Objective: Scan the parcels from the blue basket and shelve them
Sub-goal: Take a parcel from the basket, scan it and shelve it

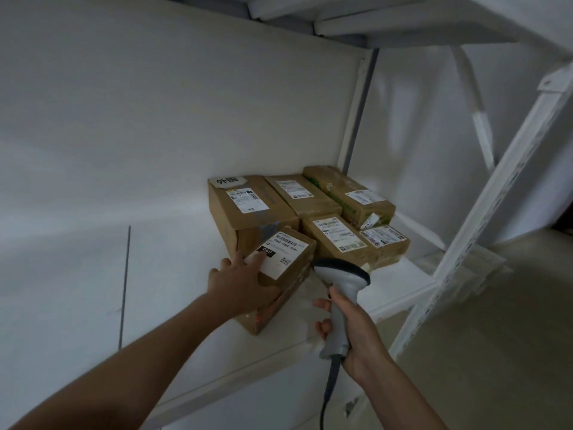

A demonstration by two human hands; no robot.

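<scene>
A brown cardboard parcel [286,274] with a white label marked 060 lies on the white shelf [400,283], in front of a larger box. My left hand [240,282] rests on its near left side, fingers spread over the top and label. My right hand [348,327] grips the handle of a grey barcode scanner [342,274], whose head sits just right of the parcel, pointing toward the shelf. The blue basket is out of view.
Several more labelled cardboard parcels [335,212] stand packed together at the back right of the shelf. A white upright post [483,212] slants along the right side, and another shelf board [372,20] hangs overhead. A white wall lies to the left.
</scene>
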